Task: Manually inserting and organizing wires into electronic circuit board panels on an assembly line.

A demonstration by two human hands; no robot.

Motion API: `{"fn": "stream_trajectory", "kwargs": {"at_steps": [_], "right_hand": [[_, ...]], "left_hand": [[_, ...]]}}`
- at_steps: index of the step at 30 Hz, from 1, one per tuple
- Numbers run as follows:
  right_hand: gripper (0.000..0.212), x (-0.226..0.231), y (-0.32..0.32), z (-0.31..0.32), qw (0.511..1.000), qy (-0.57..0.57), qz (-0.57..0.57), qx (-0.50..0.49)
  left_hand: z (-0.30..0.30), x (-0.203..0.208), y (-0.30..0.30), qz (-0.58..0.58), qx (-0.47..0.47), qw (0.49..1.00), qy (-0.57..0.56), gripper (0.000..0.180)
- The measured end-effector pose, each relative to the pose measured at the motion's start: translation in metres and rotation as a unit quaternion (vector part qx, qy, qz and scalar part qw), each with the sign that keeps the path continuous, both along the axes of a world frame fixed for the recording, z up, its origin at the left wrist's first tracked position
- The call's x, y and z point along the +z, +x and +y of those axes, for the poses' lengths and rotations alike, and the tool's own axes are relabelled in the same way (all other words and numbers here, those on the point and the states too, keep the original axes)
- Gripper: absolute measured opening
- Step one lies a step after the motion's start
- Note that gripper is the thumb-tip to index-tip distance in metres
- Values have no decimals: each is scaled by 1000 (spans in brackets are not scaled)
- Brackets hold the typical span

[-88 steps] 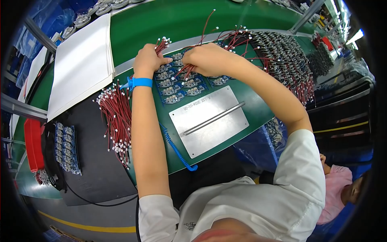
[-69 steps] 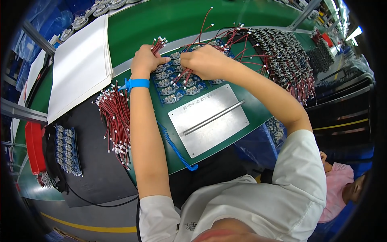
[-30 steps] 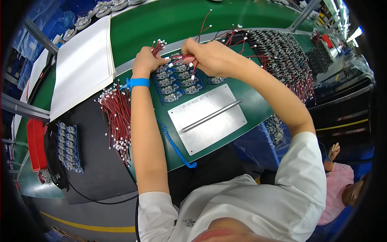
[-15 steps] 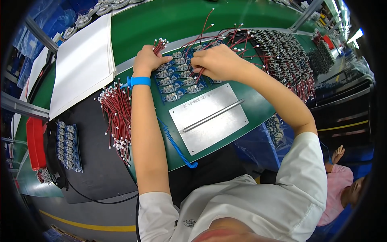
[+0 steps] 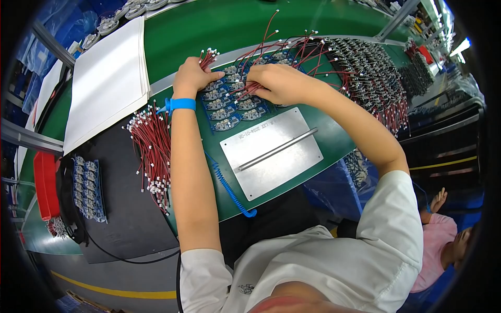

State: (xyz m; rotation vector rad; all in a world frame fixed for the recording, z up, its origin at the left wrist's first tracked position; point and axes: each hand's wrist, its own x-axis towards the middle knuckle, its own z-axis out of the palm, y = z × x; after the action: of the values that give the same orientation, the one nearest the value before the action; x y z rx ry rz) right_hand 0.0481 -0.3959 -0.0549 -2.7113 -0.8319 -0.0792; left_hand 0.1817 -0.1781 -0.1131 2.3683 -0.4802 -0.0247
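My left hand (image 5: 192, 78) is closed round a bunch of red and black wires (image 5: 210, 56) whose white connectors stick up above the fist. Its thumb reaches over the upper left edge of a panel of blue circuit boards (image 5: 226, 124). Over the right part of that panel, my right hand (image 5: 279, 86) pinches a few wire leads (image 5: 241, 95), their white ends pointing left across the boards. The fingertips are partly hidden behind the hand. More wires (image 5: 266, 39) rise from the far side of the panel. A blue wrist strap (image 5: 182, 104) circles my left wrist.
A metal plate with a rod (image 5: 276, 151) lies nearer me. Left are a pile of wires (image 5: 151, 151), white sheets (image 5: 107, 86), another board panel (image 5: 90, 190) and a red bin (image 5: 46, 185). Many wired boards (image 5: 368, 75) cover the right side. A coiled blue cord (image 5: 229, 190) crosses the table edge.
My right hand has shifted slightly left and lower, and the leads in its fingers now point left instead of downward. My left hand stays almost in place.
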Motion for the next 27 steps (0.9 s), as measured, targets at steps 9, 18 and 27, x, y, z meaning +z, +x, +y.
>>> {"fn": "stream_trajectory", "kwargs": {"at_steps": [9,18,27], "right_hand": [[15,7,-4,9,997,-76,25,13],[10,12,2,12,989,-124,-46,72],[8,7,3,29,948,-247,-155,126]], "left_hand": [[0,2,-1,2,9,1000,20,49],[-1,5,-3,10,2,1000,12,50],[-2,2,-1,4,4,1000,19,50]]}}
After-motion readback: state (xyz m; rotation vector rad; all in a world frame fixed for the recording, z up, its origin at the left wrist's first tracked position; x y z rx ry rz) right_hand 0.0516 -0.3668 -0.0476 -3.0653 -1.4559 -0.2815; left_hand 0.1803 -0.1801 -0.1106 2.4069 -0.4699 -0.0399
